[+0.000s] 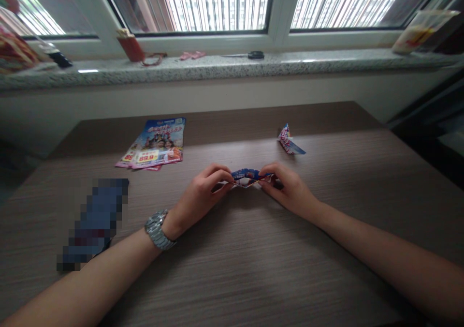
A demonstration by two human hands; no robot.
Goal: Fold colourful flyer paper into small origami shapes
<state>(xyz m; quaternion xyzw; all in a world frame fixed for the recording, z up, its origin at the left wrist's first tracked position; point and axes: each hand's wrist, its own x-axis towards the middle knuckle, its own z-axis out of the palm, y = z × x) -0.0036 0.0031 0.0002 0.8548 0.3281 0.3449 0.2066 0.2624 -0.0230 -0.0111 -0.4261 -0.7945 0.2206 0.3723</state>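
Between both hands is a folded piece of printed paper (246,174), blue on top, with its sides bowed apart around a gap in the middle. My left hand (208,189), with a metal watch (158,230) on the wrist, pinches the left end between thumb and fingers. At the right end, my right hand (286,186) pinches the paper the same way. The paper is held just above the wooden table (246,269). Beyond my right hand lies a small folded paper figure (288,142), printed in blue, pink and white.
A stack of colourful flyers (159,143) lies at the back left. Left of my forearm is a dark, pixelated flat object (96,223). The granite windowsill (217,70) holds a red container (130,45), scissors (255,55) and a plastic cup (416,32).
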